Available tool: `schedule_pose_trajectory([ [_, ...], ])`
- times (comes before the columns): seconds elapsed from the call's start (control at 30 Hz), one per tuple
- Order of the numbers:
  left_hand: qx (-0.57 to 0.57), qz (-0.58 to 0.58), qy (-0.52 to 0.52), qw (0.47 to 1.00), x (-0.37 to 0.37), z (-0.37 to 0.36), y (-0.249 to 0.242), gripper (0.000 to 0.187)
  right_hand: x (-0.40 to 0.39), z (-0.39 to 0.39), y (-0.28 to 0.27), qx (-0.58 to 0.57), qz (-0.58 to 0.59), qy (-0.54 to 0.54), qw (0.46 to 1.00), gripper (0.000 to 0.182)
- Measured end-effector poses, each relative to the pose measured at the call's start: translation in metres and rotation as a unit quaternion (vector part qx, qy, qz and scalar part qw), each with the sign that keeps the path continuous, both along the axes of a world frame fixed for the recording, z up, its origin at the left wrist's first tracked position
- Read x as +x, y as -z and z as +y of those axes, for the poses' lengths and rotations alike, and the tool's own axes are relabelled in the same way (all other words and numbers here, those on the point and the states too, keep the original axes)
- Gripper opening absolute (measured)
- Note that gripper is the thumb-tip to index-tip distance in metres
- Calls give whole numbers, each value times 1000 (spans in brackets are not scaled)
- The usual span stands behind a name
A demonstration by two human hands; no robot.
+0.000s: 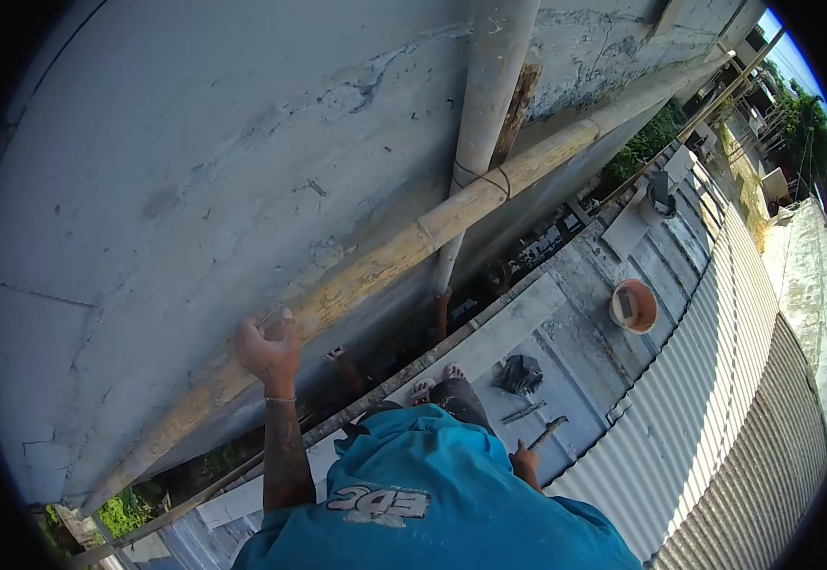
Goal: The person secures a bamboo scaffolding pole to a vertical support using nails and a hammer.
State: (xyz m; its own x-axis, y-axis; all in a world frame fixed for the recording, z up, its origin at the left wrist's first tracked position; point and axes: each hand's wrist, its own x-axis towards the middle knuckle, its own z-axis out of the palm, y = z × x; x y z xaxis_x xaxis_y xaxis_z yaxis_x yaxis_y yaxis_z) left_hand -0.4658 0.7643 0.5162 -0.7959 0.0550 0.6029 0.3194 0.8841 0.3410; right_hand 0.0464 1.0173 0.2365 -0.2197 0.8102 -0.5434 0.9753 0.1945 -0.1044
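My left hand [269, 353] is at the long bamboo pole [366, 280] that runs along the grey wall, its fingers closed around something thin and greyish, too small to name. Low on the right, my right hand [526, 463] grips a hammer [550, 431], held over the metal roof. Wire [497, 180] binds the bamboo to an upright pole [489, 85] beside a rough wooden piece [518, 114]. In the gap below the bamboo, another person's arm [443, 315] reaches to the upright's lower end, and a further hand [337, 353] shows near the wall.
Underfoot is a sheet-metal roof [575, 332] with a black plastic bag [520, 374], a bar-like tool [524, 412], an orange bucket [633, 306] and a dark container [660, 195]. A deep gap runs between roof and wall. Corrugated sheets [708, 380] lie right.
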Motion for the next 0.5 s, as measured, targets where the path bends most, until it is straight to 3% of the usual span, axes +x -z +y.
schedule_pose_trajectory([
  [0.07, 42, 12, 3, 999, 17, -2, -11, 37, 8, 4, 1, -30, 35, 160, 986, 54],
  [0.1, 47, 5, -9, 999, 23, -4, -10, 37, -13, 15, -6, -96, 123, 457, 876, 55],
  [0.3, 39, 53, -33, 997, 14, -16, 28, 34, -59, 39, -28, -34, 218, 467, 856, 47],
  [0.4, 10, 123, -50, 991, 7, -15, 37, 32, -68, 55, -29, -42, 106, 300, 947, 50],
  [0.5, 4, 127, -69, 989, 6, -13, 40, 31, -89, 60, -29, -50, 171, 239, 954, 51],
])
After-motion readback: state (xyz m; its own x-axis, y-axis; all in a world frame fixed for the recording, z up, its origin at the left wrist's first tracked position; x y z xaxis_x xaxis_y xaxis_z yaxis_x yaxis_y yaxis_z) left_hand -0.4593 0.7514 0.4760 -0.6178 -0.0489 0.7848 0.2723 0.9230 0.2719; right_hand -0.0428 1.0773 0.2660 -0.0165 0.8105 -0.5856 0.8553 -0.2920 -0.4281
